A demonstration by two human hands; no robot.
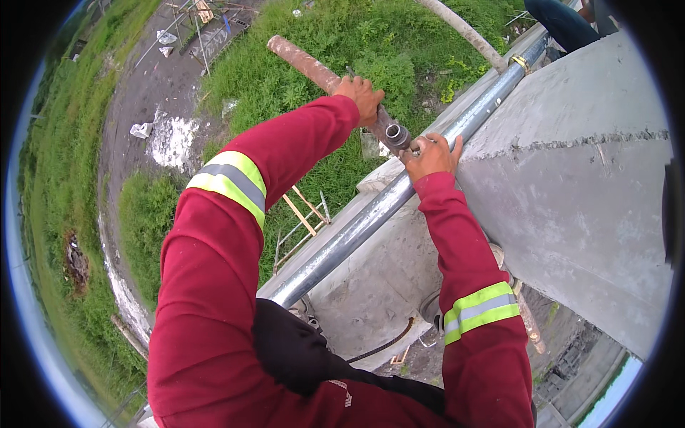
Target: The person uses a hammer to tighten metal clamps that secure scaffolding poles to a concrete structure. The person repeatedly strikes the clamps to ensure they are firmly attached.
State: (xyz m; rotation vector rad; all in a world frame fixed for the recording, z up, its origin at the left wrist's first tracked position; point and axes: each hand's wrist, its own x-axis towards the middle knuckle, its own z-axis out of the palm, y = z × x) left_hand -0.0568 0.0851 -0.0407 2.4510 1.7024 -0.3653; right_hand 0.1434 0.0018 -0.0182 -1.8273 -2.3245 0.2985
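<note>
My left hand [362, 94] grips a long rusty pipe wrench handle [303, 63] that sticks out to the upper left over the grass. Its jaw end holds a small grey threaded fitting [397, 134] beside a long grey steel pipe [371, 214]. My right hand [432, 155] rests on that pipe just right of the fitting, fingers curled around the joint. Both arms wear red sleeves with yellow reflective bands. The pipe runs diagonally from lower left to upper right along a concrete wall [571, 185].
Grass [342, 43] and a dirt path [153, 93] with white debris lie far below. A brass coupling [520, 63] sits on the pipe at the upper right. A person's leg in dark trousers [564, 21] shows at the top right. A wooden frame [303, 214] lies below.
</note>
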